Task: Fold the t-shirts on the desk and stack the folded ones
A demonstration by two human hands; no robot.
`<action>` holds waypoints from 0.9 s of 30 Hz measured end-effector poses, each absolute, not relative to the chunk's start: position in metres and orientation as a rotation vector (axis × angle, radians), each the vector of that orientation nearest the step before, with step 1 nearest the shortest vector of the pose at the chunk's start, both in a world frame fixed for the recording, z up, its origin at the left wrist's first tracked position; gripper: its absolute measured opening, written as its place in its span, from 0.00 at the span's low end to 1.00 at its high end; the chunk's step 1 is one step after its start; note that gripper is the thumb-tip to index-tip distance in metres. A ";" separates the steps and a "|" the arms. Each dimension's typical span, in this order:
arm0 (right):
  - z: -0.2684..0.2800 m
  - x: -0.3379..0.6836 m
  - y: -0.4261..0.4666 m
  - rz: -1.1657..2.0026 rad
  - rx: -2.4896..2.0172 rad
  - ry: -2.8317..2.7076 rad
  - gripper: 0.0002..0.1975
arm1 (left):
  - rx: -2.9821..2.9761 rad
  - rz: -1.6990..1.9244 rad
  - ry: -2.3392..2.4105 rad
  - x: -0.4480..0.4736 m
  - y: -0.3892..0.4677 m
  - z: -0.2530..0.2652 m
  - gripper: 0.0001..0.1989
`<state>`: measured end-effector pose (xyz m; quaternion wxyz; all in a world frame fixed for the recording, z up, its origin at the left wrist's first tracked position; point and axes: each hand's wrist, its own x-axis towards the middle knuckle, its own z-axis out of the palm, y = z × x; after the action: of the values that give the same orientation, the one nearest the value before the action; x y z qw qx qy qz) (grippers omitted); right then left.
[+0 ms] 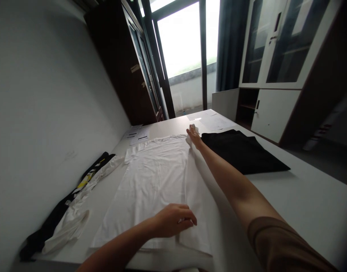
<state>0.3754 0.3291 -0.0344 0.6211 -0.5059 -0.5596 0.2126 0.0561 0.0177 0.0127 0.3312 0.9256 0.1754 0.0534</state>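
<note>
A white T-shirt lies spread on the white table, its collar end away from me and its hem near the front edge. My right hand reaches far out and pinches the shirt's white cloth at the far right corner, by the sleeve. Over the lower right part of the shirt is my left hand, with loosely curved fingers and a gap between thumb and fingers. Nothing shows in it. Along the shirt's right side the cloth is folded or doubled in a long strip.
A folded black garment lies right of the shirt. Along the left wall are a crumpled white garment and a black one with yellow print. Papers lie at the table's far end, before cabinets and a window.
</note>
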 end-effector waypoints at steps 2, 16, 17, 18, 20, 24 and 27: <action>-0.027 0.362 0.335 0.490 -1.238 -1.373 0.47 | 2.359 0.168 0.546 0.047 0.012 0.013 0.11; -0.039 0.240 0.372 0.354 -1.508 -1.619 0.37 | 2.014 0.587 1.176 0.007 -0.014 -0.026 0.38; -0.040 0.232 0.374 0.345 -1.521 -1.620 0.37 | 2.045 0.516 1.217 0.012 -0.016 -0.024 0.38; -0.039 0.225 0.377 0.336 -1.536 -1.619 0.36 | 2.091 0.444 1.259 0.018 -0.017 -0.021 0.38; -0.037 0.212 0.381 0.316 -1.562 -1.614 0.36 | 2.189 0.333 1.328 0.031 -0.021 -0.019 0.39; -0.030 0.196 0.392 0.323 -1.590 -1.629 0.36 | 2.226 0.291 1.340 0.048 -0.026 -0.025 0.35; -0.026 0.188 0.405 0.377 -1.605 -1.606 0.36 | 2.151 0.387 1.299 0.044 -0.025 -0.031 0.30</action>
<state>0.1883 0.4055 -0.0264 0.4078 -0.6366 -0.6372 0.1497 0.0435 -0.0248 -0.0307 0.2953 0.8083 0.4881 0.1456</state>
